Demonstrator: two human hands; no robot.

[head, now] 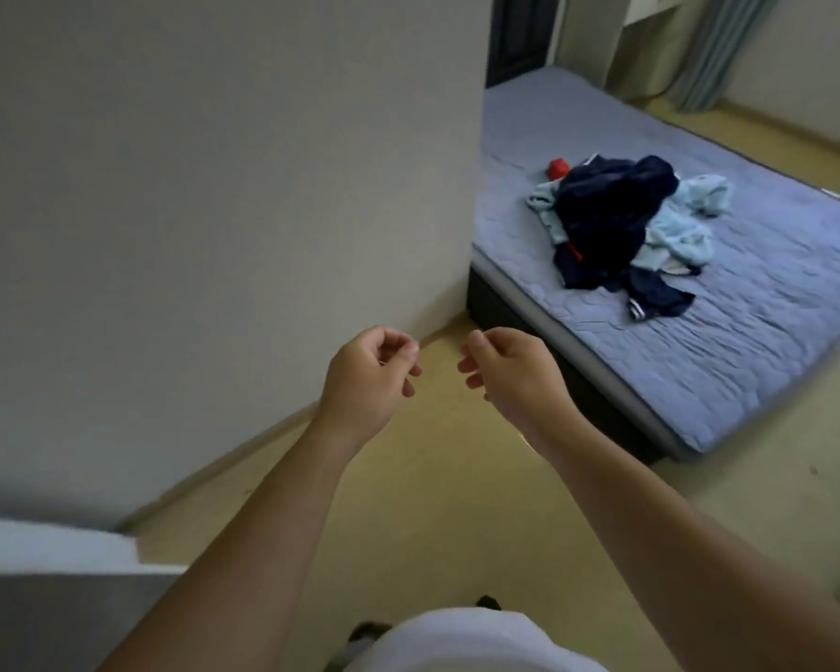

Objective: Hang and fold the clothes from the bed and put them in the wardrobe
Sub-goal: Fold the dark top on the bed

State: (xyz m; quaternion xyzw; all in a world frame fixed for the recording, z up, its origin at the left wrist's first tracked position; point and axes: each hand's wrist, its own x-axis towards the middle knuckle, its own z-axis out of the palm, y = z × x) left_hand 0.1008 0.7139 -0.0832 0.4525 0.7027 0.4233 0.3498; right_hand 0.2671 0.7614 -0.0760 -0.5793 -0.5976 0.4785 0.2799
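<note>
At 6 o'clock, nearest, a white shirt [476, 642] rounds up into view, and two bare forearms reach forward from it over a smooth, yellowish floor [432, 502]. The left hand [367, 375] and the right hand [510, 368] hang side by side near the middle, a small gap between them, fingers loosely curled, both released and grasping nothing. At 8 o'clock a blurred white ledge [44, 545] with a squared edge juts in. A plain, pale wall [214, 186] fills 9 to 12 o'clock; its skirting runs slantwise along the floor, and its upright corner stands just beyond the hands. Open floor runs from the person up between this corner and the bed's near corner, and on along the bed's right side toward 3 o'clock. The bed [748, 332] lies at 2 o'clock: a low dark base [578, 380] under a thick mattress with a quilted, wrinkled lavender-blue cover and a rounded corner. The clothes [621, 225] sit in one loose pile at the middle of the bed, well apart from both hands: a dark navy garment [607, 201] heaped on top, a soft light blue garment [684, 230] beneath and to its right, and a small red item [558, 168] at the pile's far left edge. Beyond the bed, a dark door frame [515, 36] stands at 12 o'clock and a grey-blue curtain [714, 50] hangs in folds at 1 o'clock.
</note>
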